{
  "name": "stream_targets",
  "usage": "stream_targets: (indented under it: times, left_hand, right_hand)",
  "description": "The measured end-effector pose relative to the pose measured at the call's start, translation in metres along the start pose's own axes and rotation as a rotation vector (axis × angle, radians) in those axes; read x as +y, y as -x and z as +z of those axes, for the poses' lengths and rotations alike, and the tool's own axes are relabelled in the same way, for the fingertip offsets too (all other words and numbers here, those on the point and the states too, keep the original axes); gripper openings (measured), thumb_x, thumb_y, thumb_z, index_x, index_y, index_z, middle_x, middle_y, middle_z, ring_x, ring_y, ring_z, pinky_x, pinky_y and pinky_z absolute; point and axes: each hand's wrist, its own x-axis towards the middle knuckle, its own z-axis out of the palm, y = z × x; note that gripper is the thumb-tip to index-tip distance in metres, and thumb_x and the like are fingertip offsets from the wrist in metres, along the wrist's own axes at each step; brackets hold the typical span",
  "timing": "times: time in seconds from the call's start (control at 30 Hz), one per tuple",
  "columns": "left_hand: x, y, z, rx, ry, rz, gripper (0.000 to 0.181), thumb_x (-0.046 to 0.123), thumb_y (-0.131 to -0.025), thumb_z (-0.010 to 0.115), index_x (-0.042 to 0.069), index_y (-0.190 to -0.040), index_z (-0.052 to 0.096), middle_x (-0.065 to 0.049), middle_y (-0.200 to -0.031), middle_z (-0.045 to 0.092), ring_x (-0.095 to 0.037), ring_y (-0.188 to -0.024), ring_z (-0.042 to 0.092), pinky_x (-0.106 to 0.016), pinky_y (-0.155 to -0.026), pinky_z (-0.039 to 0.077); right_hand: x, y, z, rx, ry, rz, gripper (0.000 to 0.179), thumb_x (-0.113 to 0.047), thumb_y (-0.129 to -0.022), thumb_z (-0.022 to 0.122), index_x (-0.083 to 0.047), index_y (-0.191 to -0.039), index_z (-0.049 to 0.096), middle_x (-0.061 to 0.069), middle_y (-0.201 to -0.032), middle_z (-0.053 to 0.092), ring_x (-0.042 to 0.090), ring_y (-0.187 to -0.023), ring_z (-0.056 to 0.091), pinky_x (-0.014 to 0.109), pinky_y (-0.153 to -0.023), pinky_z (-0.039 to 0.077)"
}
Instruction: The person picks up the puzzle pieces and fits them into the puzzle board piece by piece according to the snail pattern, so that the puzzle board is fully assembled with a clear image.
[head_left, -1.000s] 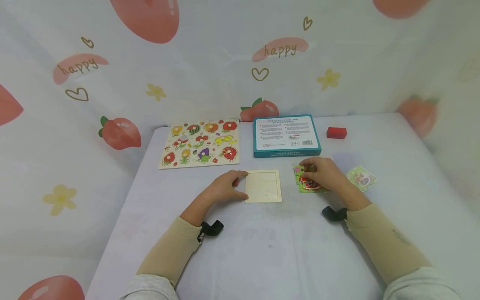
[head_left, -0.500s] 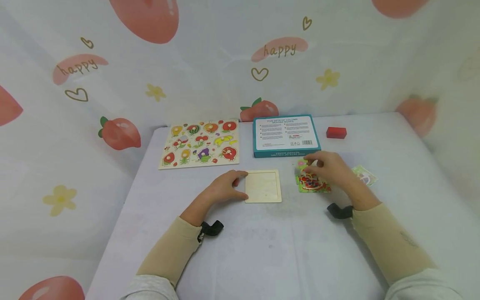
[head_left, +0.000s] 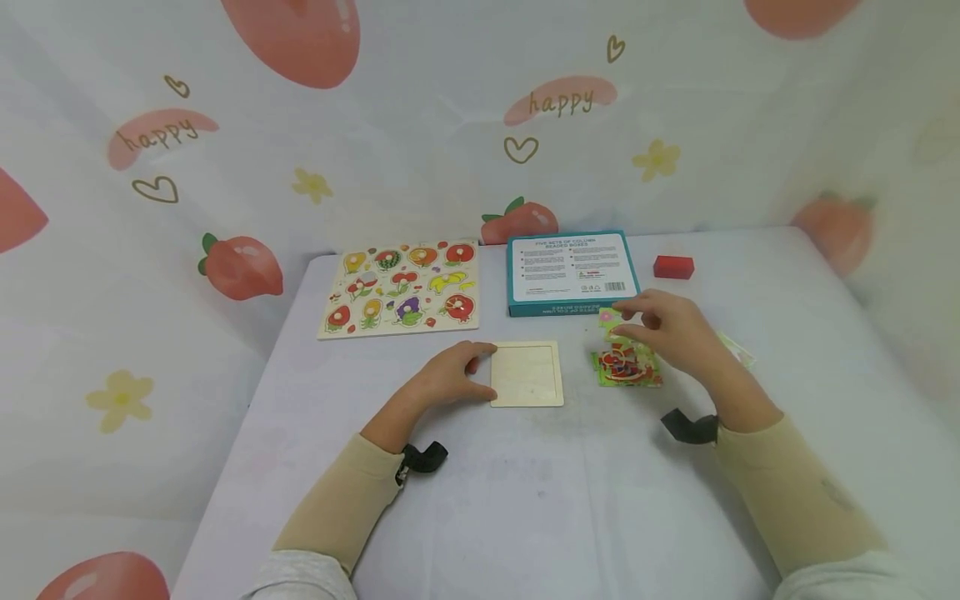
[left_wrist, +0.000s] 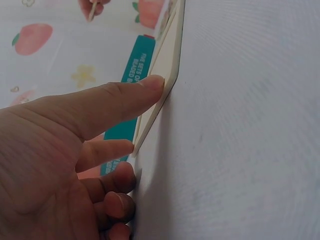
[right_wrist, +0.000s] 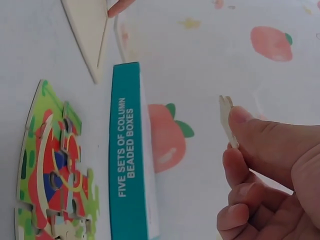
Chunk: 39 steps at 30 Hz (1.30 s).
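A shallow square wooden puzzle tray (head_left: 525, 373) lies flat on the table. My left hand (head_left: 447, 372) rests the straight thumb and index finger on its left rim, one near each corner; the other fingers curl beside it in the left wrist view. Between thumb and index finger, my right hand (head_left: 667, 327) pinches a puzzle piece (head_left: 609, 321), green with a pink flower. In the right wrist view the piece (right_wrist: 226, 120) shows edge-on, raised above the table. Below this hand lies a pile of colourful puzzle pieces (head_left: 626, 367), green, red and blue.
Behind the hands stand a wooden fruit peg puzzle (head_left: 405, 287) and a teal-edged flat box (head_left: 572, 271). A red block (head_left: 673, 267) sits at the back right. A picture card (head_left: 738, 348) is partly hidden by my right wrist.
My right hand has lifted the flowered puzzle piece off the pile and moved slightly back and to the right. My left hand and the tray have stayed in place.
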Motion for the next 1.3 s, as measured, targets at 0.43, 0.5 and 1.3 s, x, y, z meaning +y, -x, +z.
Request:
stream_targets:
  times: [0.43, 0.5, 1.3]
  left_hand:
    - [-0.003, -0.003, 0.004, -0.013, 0.013, 0.002, 0.076, 0.032, -0.083, 0.088, 0.014, -0.149, 0.054, -0.007, -0.093, 0.048, -0.019, -0.086, 0.046, -0.033, -0.070, 0.036]
    - [-0.004, -0.002, 0.005, -0.010, 0.010, 0.000, 0.076, 0.032, -0.082, 0.088, 0.014, -0.149, 0.054, -0.007, -0.093, 0.049, -0.019, -0.087, 0.047, -0.034, -0.071, 0.036]
    - [-0.002, -0.001, 0.002, 0.001, 0.010, -0.016, 0.077, 0.033, -0.083, 0.088, 0.016, -0.149, 0.054, -0.007, -0.097, 0.050, -0.020, -0.093, 0.048, -0.036, -0.074, 0.038]
  right_hand:
    - [-0.015, 0.010, -0.007, 0.063, -0.079, 0.034, 0.041, -0.021, -0.095, 0.077, -0.003, -0.130, 0.070, 0.010, -0.098, 0.067, 0.026, -0.078, 0.055, 0.025, -0.059, 0.046]
    - [-0.020, 0.011, -0.009, 0.067, -0.101, 0.038, 0.041, -0.022, -0.095, 0.076, -0.003, -0.131, 0.069, 0.011, -0.097, 0.067, 0.026, -0.078, 0.055, 0.024, -0.059, 0.046]
    - [-0.092, 0.013, -0.009, 0.091, -0.236, -0.091, 0.039, -0.016, -0.093, 0.079, -0.004, -0.129, 0.071, 0.007, -0.087, 0.066, 0.024, -0.073, 0.054, 0.022, -0.057, 0.041]
